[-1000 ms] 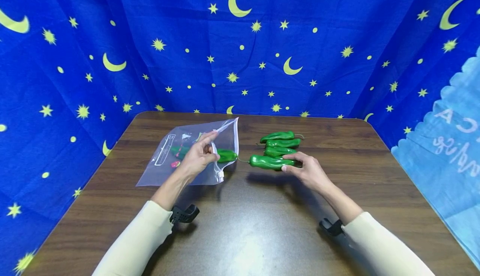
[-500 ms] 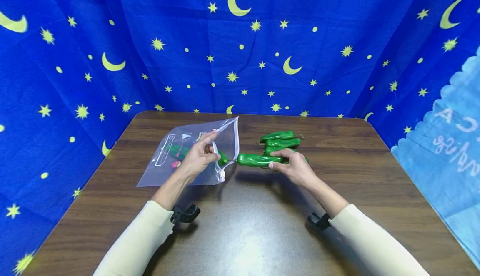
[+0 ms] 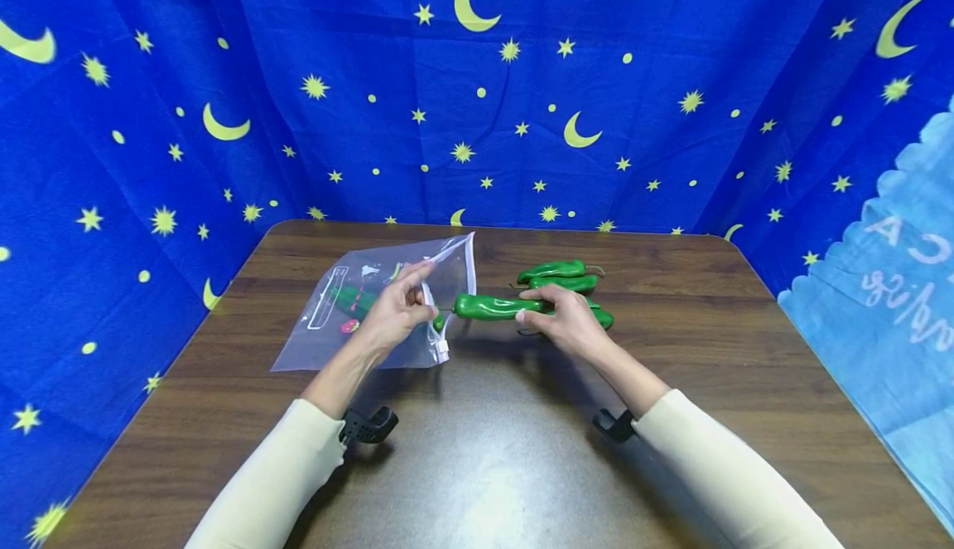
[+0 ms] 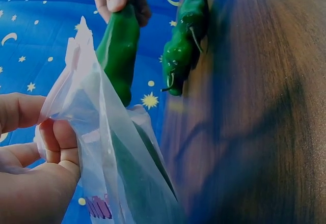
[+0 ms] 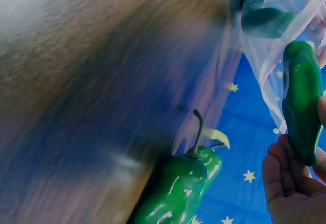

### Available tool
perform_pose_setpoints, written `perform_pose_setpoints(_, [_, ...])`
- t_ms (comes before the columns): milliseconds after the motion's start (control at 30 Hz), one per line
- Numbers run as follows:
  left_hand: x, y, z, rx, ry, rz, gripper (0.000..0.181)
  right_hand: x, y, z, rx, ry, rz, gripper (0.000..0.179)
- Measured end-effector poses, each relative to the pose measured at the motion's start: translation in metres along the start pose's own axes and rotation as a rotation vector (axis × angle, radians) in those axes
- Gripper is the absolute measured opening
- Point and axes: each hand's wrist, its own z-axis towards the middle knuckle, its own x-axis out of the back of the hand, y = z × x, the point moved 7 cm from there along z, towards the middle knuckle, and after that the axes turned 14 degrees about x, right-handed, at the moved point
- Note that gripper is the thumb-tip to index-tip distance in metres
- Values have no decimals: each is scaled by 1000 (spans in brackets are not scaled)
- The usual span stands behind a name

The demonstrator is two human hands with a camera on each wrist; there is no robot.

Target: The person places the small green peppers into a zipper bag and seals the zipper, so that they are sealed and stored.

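Observation:
A clear zip bag (image 3: pixel 313 342) with printed pictures lies on the left half of the table, its mouth toward the right. My left hand (image 3: pixel 395 309) pinches the edge of that mouth between thumb and fingers and holds it apart. Inside the bag shows a green pepper (image 4: pixel 135 178), blurred by the plastic. My right hand (image 3: pixel 570 321) grips another green pepper (image 3: pixel 488 307) by one end, its stem end pointing left at the bag's opening. In the left wrist view this pepper (image 4: pixel 119 56) slants down right at the mouth.
Several more green peppers (image 3: pixel 562 283) lie in a group behind and beside my right hand. The zip slider (image 3: pixel 443 348) hangs at the bag's near corner. A blue curtain (image 3: pixel 402 60) with moons and stars surrounds the brown wooden table (image 3: pixel 514 425).
My right hand has moved left with its pepper, bringing the stem end to the bag's mouth. The pepper in the bag has slid deeper. My left hand has stayed in place.

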Motion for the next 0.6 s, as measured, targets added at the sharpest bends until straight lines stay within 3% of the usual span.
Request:
perform_pose_setpoints(367, [0, 1, -1, -6, -5, -1, 77, -1, -6, 10, 5, 31, 11, 39])
perform_pose_setpoints(600, [0, 2, -1, 8, -9, -11, 78, -16, -14, 15, 75, 7, -57, 38])
